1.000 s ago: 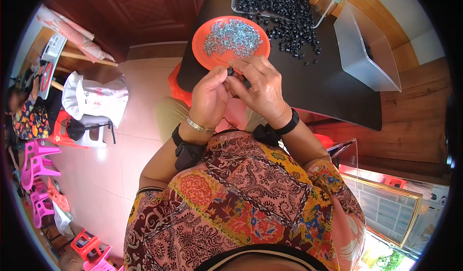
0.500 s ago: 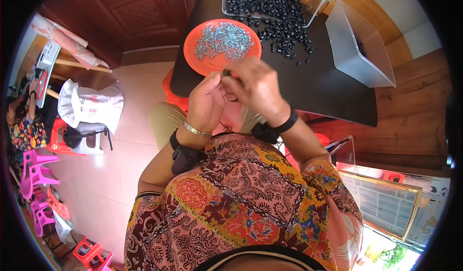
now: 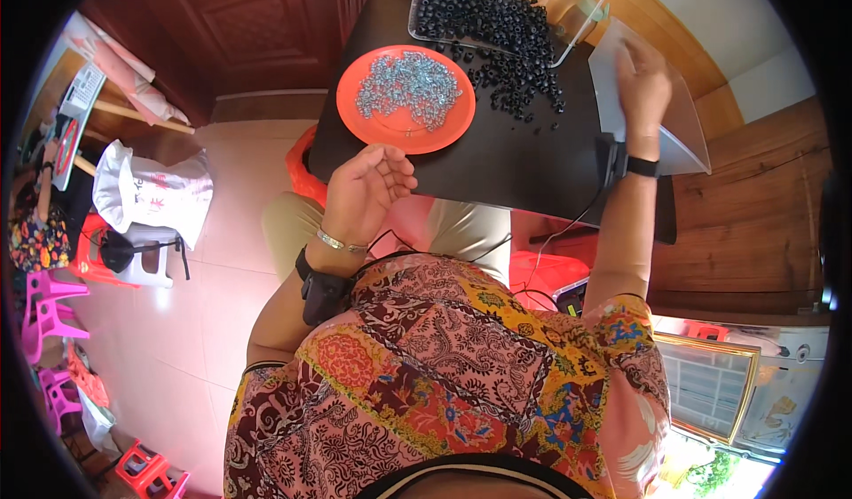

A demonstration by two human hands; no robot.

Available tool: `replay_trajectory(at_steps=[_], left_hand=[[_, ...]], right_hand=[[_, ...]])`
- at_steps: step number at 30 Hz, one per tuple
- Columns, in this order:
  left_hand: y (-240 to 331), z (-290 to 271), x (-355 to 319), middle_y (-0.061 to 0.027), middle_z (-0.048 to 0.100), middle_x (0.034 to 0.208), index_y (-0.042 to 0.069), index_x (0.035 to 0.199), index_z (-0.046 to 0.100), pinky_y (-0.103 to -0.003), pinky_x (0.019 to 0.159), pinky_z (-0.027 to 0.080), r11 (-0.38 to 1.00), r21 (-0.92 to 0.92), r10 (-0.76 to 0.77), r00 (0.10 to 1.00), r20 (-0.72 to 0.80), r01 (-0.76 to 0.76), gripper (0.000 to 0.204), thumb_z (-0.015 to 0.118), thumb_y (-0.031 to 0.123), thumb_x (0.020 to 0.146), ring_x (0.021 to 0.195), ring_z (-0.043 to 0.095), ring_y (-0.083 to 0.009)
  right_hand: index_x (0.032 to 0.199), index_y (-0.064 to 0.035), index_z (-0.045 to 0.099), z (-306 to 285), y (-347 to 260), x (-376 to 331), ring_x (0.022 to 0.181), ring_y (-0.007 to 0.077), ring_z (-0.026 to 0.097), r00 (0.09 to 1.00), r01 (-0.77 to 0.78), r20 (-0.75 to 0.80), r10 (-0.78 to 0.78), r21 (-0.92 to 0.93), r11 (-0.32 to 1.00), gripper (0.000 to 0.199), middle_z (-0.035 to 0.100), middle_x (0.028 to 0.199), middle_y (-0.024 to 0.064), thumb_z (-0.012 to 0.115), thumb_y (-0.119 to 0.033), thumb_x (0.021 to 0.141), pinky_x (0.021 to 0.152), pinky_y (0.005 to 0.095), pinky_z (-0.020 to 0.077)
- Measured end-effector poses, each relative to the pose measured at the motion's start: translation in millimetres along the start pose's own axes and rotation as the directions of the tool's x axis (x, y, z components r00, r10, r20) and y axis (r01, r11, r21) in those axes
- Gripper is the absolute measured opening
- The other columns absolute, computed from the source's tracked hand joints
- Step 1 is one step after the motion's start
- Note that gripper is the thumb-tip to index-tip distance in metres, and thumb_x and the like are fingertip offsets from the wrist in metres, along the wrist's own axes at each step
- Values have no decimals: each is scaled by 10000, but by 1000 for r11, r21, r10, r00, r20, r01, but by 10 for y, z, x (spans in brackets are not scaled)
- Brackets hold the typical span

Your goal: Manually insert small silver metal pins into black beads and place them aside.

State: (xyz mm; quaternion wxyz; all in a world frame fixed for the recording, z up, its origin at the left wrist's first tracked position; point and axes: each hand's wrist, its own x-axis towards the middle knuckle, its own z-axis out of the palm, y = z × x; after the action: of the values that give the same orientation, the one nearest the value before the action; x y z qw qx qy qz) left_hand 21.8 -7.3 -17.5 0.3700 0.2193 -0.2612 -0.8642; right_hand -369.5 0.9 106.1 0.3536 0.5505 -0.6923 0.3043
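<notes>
My left hand is palm up just in front of the orange-red plate, its fingers loosely curled and apart, with nothing visible in it. On the plate lies a spread of small shiny silver metal parts. Farther right, my right hand reaches over the translucent plastic bin, its fingers stretched out and apart; I see nothing held in them. Small black ring-like plastic parts fill a clear tub lying at the back and spill out onto the table.
The dark table ends just in front of me. A red seat shows below it. On the left floor stand a white sack and pink stools. Another person sits at the far left. A thin cable hangs near my right wrist.
My hands were together in front of the plate with a small black part at the fingers. My right hand has moved right to the bin; my left hand has stayed near the plate, loosened.
</notes>
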Motion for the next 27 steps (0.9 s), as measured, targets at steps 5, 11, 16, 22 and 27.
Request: replay_trajectory(at_steps=[5,11,16,22,27], left_hand=[[19,10,-46,-88,603,860,32,932,536,-304,685,462,1000,22,-3,1000,-18,4,226,413,221,943,758,591,-199],[12,-12,-76,-80,605,840,35,923,538,-304,684,464,1000,11,0,1000,-23,1,240,398,226,960,742,593,-196],[-5,0,-61,-82,607,836,35,921,542,-305,680,464,1000,11,-17,999,-32,17,237,401,223,954,736,595,-198],[-14,-61,-39,-82,621,843,40,930,558,-305,685,464,999,17,-29,999,-19,29,242,411,231,952,746,606,-202],[35,-5,3,-76,633,849,49,955,576,-301,698,467,998,58,-38,999,-5,38,252,424,250,947,755,614,-194]], right_hand=[[952,-78,695,409,-583,-366,777,227,654,896,-7,397,-198,458,889,178,667,843,106,665,-172,803,716,316,513],[906,-94,706,746,-796,-377,867,286,638,723,-68,665,-189,341,938,186,673,880,99,668,-226,781,771,398,501],[925,-86,684,1069,-781,-531,877,285,629,762,153,591,-265,234,960,201,641,876,108,681,-206,763,760,392,503],[942,-72,676,1074,-751,-552,835,295,627,771,167,571,-281,245,955,201,628,871,124,674,-158,760,768,387,507],[977,-26,643,456,-1098,-493,727,116,598,779,-343,598,-188,657,671,202,628,864,15,683,-14,780,696,243,492]])
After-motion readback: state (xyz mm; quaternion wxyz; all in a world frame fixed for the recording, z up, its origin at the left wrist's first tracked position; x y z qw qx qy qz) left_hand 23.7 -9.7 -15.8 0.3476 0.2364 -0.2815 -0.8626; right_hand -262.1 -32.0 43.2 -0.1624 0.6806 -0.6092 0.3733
